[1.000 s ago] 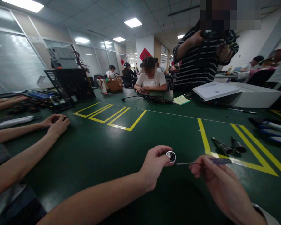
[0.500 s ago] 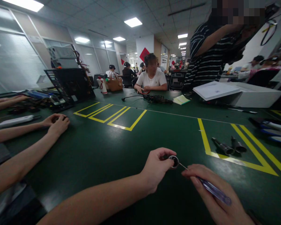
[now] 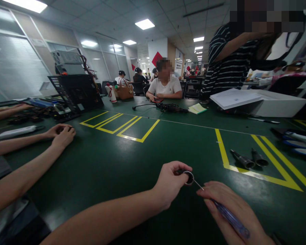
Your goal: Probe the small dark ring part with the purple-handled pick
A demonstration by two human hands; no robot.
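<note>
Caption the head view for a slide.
Left grip holds a round part; right grip holds a screwdriver to its opening.

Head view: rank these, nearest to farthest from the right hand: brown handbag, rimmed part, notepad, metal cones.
1. Rimmed part: left, in the left hand.
2. Metal cones: ahead-right, inside yellow tape.
3. Notepad: farther ahead, left.
4. Brown handbag: far left.

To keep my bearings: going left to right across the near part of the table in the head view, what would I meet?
White elongated device, nearer co-worker's hands, left hand, round metal-rimmed piece, right hand holding the purple-handled tool, blue-and-white items.
</note>
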